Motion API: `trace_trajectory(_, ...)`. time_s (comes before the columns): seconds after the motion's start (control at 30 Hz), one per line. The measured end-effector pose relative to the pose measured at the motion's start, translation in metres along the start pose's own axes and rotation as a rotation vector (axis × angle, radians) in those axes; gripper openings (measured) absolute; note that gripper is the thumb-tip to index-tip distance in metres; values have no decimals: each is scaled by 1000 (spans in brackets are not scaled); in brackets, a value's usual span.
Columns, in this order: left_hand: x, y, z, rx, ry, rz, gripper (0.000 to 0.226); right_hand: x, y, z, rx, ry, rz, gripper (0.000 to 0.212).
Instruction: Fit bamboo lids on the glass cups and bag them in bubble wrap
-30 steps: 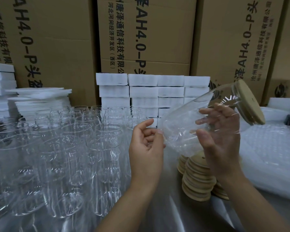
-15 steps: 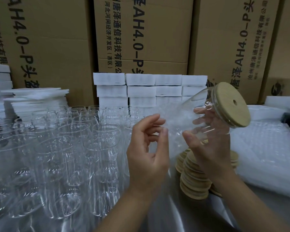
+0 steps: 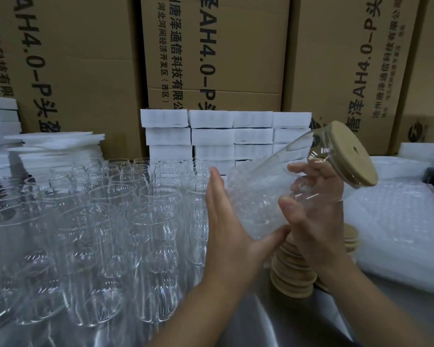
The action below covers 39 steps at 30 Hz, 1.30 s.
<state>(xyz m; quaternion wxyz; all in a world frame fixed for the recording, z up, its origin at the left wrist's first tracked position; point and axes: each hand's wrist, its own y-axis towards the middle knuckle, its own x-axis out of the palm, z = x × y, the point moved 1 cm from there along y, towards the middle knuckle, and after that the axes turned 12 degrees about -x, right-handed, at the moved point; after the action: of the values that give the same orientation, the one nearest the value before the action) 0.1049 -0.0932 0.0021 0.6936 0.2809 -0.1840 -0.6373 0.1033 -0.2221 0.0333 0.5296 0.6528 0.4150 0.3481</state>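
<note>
Glass cup [image 3: 295, 156] w/ bamboo lid [image 3: 353, 156] gripped in right hand [image 3: 318, 219]; left hand [image 3: 226, 221] flat against bubble bag [image 3: 253, 196].

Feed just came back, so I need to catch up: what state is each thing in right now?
Held cup: tilted, lid on, lower end in bubble wrap.
Bamboo lid: seated on the held cup's mouth.
Bubble wrap bag: partly over the cup, upper part bare.
Left hand: open, flat against the bag.
Right hand: grips the held cup.
Table cups: upright, unlidded.
Spare lids: stacked, loose.
</note>
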Motion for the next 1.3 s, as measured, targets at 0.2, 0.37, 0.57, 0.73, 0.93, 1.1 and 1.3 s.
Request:
trace_trajectory(0.2,-3,1,1,-88,-2,-79,117,1,-2,-4,68,77,-63,47)
trace_trajectory(0.37,-2,-3,3,-77,29,-75,108,2,-2,-9,212,69,-201,60)
trace_trajectory(0.57,-5,-1,3,-70,-52,4,106,4,0,-10,321,211,-298,58)
trace_trajectory(0.73,-7,0,8,-59,-222,80,100,11,-3,-4,378,427,-386,100)
trace_trajectory(0.93,-13,1,14,-50,-339,219,87,5,-10,2,350,453,-525,90)
trace_trajectory(1.1,-15,3,16,-40,-376,197,81,7,-8,-1,430,465,-658,99)
trace_trajectory(1.3,-11,0,16,-33,-418,59,81,5,-4,-2,409,370,-598,85)
